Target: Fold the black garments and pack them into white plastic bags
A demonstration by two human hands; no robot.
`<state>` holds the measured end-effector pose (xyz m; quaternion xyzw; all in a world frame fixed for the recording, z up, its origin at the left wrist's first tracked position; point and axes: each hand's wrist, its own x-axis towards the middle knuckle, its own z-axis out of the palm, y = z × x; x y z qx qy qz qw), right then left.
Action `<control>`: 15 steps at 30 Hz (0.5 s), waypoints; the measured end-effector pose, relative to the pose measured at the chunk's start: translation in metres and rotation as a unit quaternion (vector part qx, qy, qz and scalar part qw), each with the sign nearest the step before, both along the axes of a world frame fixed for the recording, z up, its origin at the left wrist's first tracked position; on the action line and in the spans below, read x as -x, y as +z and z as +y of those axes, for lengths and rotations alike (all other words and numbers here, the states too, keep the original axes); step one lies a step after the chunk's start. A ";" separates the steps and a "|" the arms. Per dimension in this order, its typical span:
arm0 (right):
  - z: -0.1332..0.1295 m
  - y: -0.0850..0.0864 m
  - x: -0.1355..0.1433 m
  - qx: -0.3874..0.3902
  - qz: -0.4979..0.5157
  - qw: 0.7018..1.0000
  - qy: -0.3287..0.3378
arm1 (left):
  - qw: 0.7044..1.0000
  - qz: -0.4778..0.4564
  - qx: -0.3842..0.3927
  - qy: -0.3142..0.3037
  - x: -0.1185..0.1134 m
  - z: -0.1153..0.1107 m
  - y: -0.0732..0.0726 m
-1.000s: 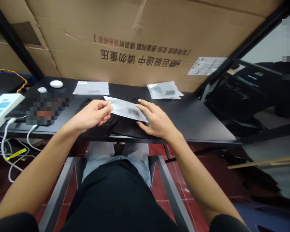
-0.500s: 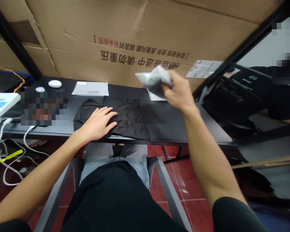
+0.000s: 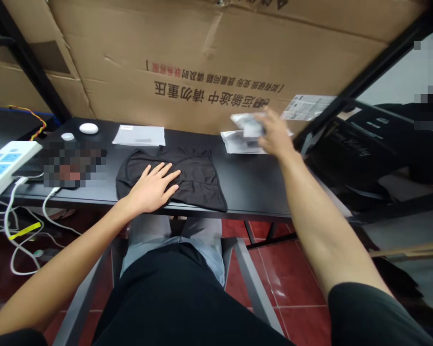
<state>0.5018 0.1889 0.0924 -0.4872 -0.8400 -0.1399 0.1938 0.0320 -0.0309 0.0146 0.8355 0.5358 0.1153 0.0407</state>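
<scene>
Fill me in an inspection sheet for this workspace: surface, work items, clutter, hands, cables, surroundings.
Surface: black tabletop
Work items: creased black fabric near the front edge; pale packet at the right hand; more packets below it; flat white packet back left
Clutter: white oval object, small round white item, power strip
Hands: left hand spread on the fabric; right hand blurred, grip can't be judged
Cables: white cables hanging past the front edge; red-yellow wires at far left
Surroundings: cardboard with inverted print behind; red tiled floor
</scene>
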 end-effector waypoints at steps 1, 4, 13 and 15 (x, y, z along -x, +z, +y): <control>0.000 -0.013 0.001 0.072 -0.010 0.997 -0.040 | 1.000 -0.001 0.000 0.000 0.000 0.000 0.000; 0.001 -0.042 0.003 0.171 -0.005 0.981 -0.090 | 1.000 -0.002 0.002 -0.003 0.001 0.001 0.000; 0.005 -0.037 0.008 0.147 0.020 0.985 -0.087 | 1.000 -0.014 0.012 0.002 -0.002 -0.002 0.004; -0.004 -0.031 0.018 0.108 0.033 0.991 -0.070 | 0.999 -0.051 0.004 0.005 -0.001 0.002 0.010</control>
